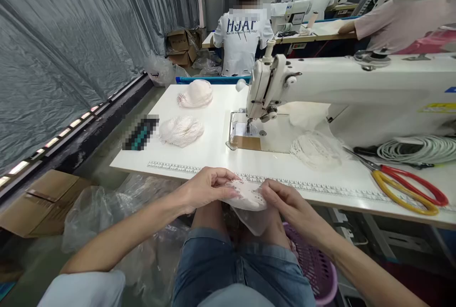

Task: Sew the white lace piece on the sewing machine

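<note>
Between my two hands, over my lap at the table's front edge, is a white piece of fabric (249,197) with small reddish dots. My left hand (210,188) pinches its left side between thumb and fingers. At its right end, the fingers of my right hand (283,197) are closed on the edge. A thin, sheer part of the cloth hangs below. Beyond my hands stands a white sewing machine (270,83), its presser foot down near the needle plate. To its left lie a crumpled lace piece (182,131) and a pale pink fabric piece (195,93).
Red-and-yellow-handled scissors (409,188), coiled pale cord (416,149) and white lace trim (317,150) lie right on the white table (213,155). A purple basket (317,269) sits below. Cardboard boxes (42,202) and plastic are on the left floor. Several people work ahead.
</note>
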Motion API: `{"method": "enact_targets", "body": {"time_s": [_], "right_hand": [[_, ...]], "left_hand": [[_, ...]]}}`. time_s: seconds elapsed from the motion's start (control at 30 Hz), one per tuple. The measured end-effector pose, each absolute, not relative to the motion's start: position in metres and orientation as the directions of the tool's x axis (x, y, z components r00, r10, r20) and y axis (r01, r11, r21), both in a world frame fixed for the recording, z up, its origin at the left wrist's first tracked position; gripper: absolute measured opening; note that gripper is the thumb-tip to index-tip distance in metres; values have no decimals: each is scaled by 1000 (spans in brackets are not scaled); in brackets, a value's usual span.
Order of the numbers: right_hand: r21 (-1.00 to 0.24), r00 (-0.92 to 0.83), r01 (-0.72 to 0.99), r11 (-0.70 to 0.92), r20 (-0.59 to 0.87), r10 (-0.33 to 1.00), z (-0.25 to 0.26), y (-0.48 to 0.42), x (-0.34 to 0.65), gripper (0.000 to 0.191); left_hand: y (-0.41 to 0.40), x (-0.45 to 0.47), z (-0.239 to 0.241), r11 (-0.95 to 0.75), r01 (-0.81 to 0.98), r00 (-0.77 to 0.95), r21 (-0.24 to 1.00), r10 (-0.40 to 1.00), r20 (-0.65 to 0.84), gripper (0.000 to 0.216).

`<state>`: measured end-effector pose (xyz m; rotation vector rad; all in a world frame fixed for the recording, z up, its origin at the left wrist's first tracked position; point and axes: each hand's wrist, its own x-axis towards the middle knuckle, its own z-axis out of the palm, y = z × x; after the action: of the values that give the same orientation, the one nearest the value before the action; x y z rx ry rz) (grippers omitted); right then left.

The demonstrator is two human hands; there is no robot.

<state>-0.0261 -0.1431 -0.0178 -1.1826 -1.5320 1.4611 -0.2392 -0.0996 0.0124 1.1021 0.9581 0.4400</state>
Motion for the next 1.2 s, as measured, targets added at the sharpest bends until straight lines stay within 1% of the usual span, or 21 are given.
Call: {"method": "enact_targets", "body": {"time_s": [0.07,0.13,0.3,0.4,0.5,0.6,0.67,0.8,0.9,1.0,1.13,1.2], "right_hand": [[-989,-344,82,-124,-145,928,-28,-155,-29,32],[-980,-374,25,-195,-190,908,-36,-162,-31,36],[-958,-457,17,-286,-262,850,-46,-168,-32,33],[-955,-465,62,-290,-285,838,-48,-166,-32,34],[-955,-479,115,-273,-294,827,-50,-164,-30,33],[-948,-524,166,-272,-319,790,-52,-162,-24,32],[-941,-548,188,-282,-339,765,-53,-161,-20,32],[-924,-590,194,-329,-378,713,-57,-160,-15,31],[-918,-608,180,-354,-387,693,-58,-160,-17,29],[-924,-595,142,-355,-367,715,-59,-159,-23,28],[-953,-532,102,-286,-295,794,-63,-156,-24,28],[-957,-536,110,-268,-284,795,-66,-155,-21,29]], "left_hand": [[-110,-238,4,430,151,529,890,726,-440,38],[-117,-238,-5,436,160,525,886,722,-450,37],[-127,-244,-26,466,132,558,875,695,-454,39],[-130,-245,-36,485,154,575,861,665,-477,41],[-131,-244,-45,476,186,550,859,675,-493,32],[-130,-244,-56,474,152,531,867,701,-476,29],[-129,-245,-62,487,132,545,863,692,-473,29],[-127,-247,-67,520,137,572,843,653,-496,31],[-126,-248,-68,537,134,556,833,655,-512,33],[-126,-246,-68,546,135,530,827,665,-526,35],[-128,-243,-72,532,113,478,839,711,-516,38],[-128,-242,-75,507,105,470,855,733,-492,40]]}}
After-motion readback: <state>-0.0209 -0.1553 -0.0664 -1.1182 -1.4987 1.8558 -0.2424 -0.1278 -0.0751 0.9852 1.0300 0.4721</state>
